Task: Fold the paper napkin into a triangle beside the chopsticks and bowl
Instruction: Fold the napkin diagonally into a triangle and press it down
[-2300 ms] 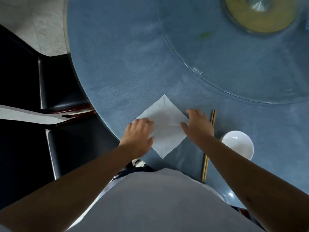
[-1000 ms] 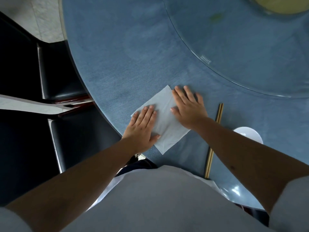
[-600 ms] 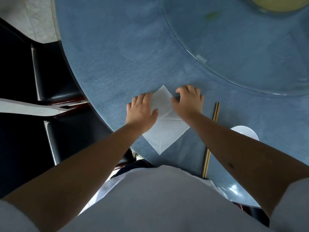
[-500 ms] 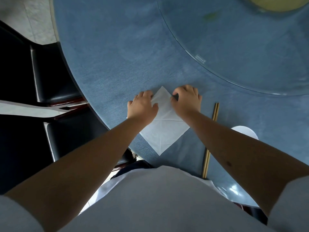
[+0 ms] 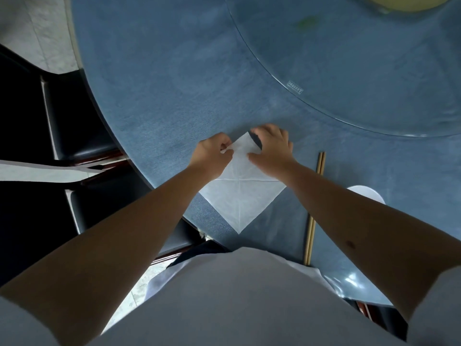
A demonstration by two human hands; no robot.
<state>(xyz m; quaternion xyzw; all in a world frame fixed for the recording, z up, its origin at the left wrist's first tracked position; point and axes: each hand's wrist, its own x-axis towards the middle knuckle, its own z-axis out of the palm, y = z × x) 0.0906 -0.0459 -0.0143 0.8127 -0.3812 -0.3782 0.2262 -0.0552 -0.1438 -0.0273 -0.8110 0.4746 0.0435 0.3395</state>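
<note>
There, at the near edge of the round table [image 5: 154, 78], two dark chairs [image 5: 74, 126] stood off to the left, and both of the person's arms reached out over one white napkin [image 5: 239, 196] laid as a diamond, one point toward the body and the opposite point away. The left hand [image 5: 212, 156] had its fingertips pinched narrow on the paper's upper-left edge, just short of the far point. The right hand [image 5: 273, 151] curled over the far point itself, fingers bent close and lifting the tip so that a dark shadow showed beneath it; it was the hand nearer that corner. I judged that the fold turned on this: the far point lay right at the fingers and the near point lay straight back toward the body, so the corner would travel along that line, crossing the crease that ran side to side. To the right, just beside the napkin, lay two chopsticks [image 5: 320, 161] as one pair, lengthwise away from the body, and beyond them one white bowl [image 5: 369, 194], half hidden by the forearm.
</note>
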